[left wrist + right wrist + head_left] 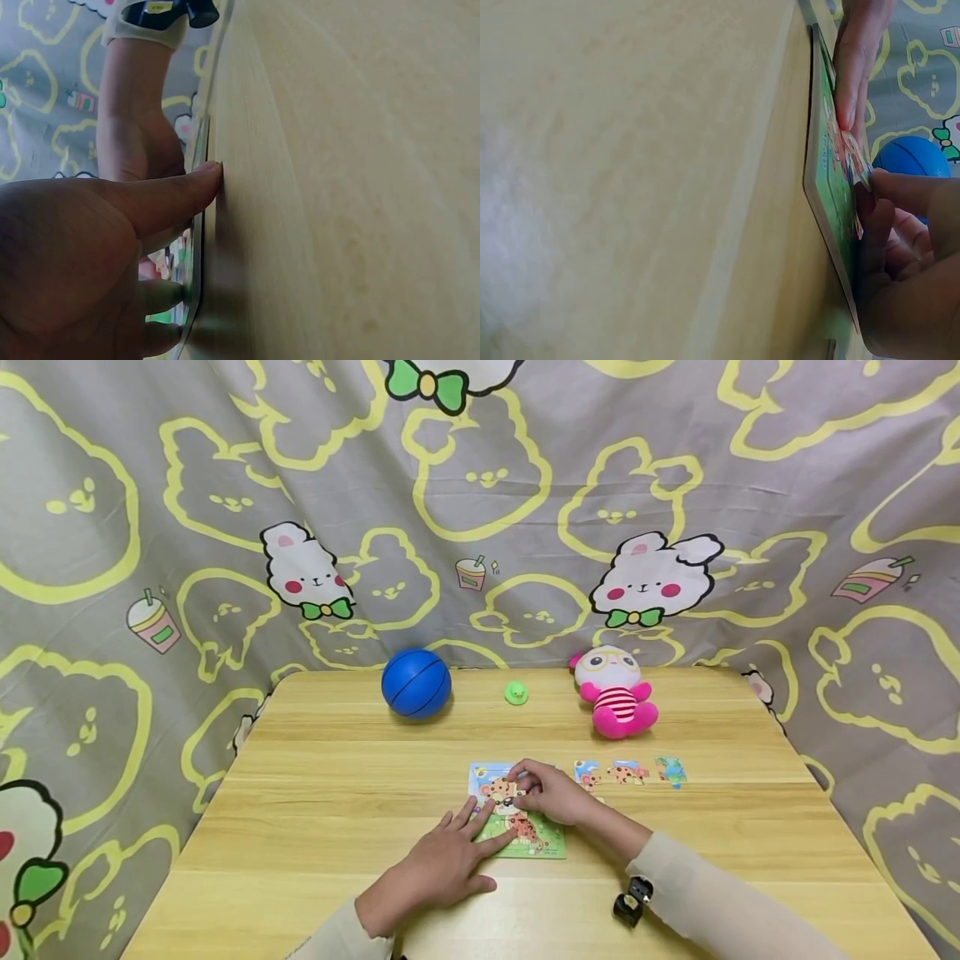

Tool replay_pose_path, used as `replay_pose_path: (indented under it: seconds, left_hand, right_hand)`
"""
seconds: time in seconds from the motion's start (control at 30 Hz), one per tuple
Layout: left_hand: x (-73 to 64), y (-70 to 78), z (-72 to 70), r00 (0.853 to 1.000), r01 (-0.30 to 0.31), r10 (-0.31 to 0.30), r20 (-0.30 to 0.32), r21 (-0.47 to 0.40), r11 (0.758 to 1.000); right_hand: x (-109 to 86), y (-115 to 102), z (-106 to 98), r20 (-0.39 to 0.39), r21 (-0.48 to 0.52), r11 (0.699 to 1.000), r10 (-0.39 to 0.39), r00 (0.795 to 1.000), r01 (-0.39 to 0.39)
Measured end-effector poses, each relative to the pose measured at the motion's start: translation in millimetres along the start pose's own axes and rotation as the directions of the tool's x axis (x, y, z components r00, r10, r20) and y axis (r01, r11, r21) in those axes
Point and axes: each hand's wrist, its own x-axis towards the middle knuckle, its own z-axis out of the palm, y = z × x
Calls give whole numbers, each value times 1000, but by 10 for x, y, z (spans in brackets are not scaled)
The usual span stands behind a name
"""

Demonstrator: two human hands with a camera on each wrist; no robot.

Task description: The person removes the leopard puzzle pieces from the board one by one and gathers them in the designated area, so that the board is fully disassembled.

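A jigsaw puzzle board with a spotted animal picture lies on the table. My left hand rests on its left side and lower part with fingers spread; in the left wrist view the thumb reaches past the board's edge. Over the board's upper right, my right hand pinches a puzzle piece between thumb and finger, its edge tilted up from the board in the right wrist view. The right hand covers part of the picture.
Loose puzzle pieces lie right of the board, one partly behind the right hand. Farther back stand a blue ball, a small green duck toy and a pink panda plush. A patterned curtain surrounds the table.
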Motion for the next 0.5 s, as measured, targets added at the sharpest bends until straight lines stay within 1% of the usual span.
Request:
replay_pose_path:
  seconds: [0.3, 0.5]
  left_hand:
    - [12, -14, 14, 1000, -1, 1, 1, -4, 1000]
    - [5, -7, 12, 1000, -2, 2, -4, -3, 1000]
  right_hand:
    - [7, 19, 30, -44, -9, 999, 40, 998, -41]
    - [-6, 25, 30, -56, 69, 997, 38, 998, -34]
